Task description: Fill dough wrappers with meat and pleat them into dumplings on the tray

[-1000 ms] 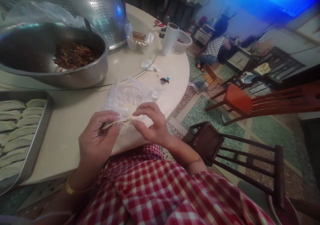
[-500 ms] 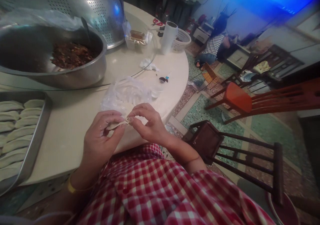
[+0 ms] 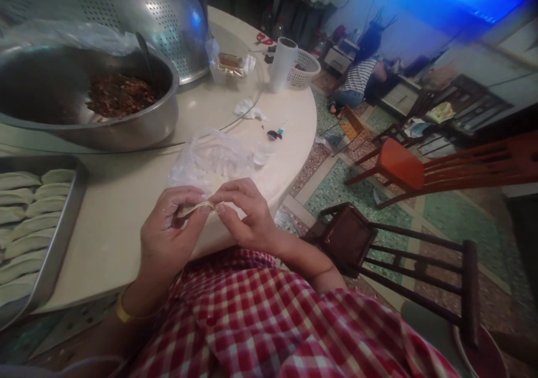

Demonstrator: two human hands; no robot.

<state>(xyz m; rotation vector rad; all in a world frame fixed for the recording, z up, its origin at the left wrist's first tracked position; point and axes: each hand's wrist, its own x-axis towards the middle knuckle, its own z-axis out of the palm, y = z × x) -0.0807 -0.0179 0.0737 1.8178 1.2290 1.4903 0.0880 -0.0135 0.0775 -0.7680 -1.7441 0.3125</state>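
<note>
Between my two hands is a pale folded dumpling (image 3: 197,205), held just above the table's near edge. My left hand (image 3: 170,227) is closed round its left part, thumb in front and fingers behind. The thumb and forefinger of my right hand (image 3: 247,215) pinch its right end, and the fingertips of both hands almost meet. Much of the dumpling is hidden by my fingers. A crumpled clear plastic bag (image 3: 214,154) lies on the table just beyond my hands. On the left, a metal tray (image 3: 69,227) holds several folded dumplings (image 3: 36,221) in rows.
A large metal bowl (image 3: 155,117) contains dark minced filling (image 3: 121,95) and a spoon (image 3: 143,50). Behind it leans a perforated metal colander (image 3: 180,25). A plastic-film roll (image 3: 283,61) stands by a white basket (image 3: 309,67). Chairs (image 3: 348,238) stand right; a person (image 3: 357,81) crouches in the background.
My right thumb and forefinger have shifted slightly along the dumpling's edge, and the small fold that showed between the fingertips is now covered. My left hand keeps its hold.
</note>
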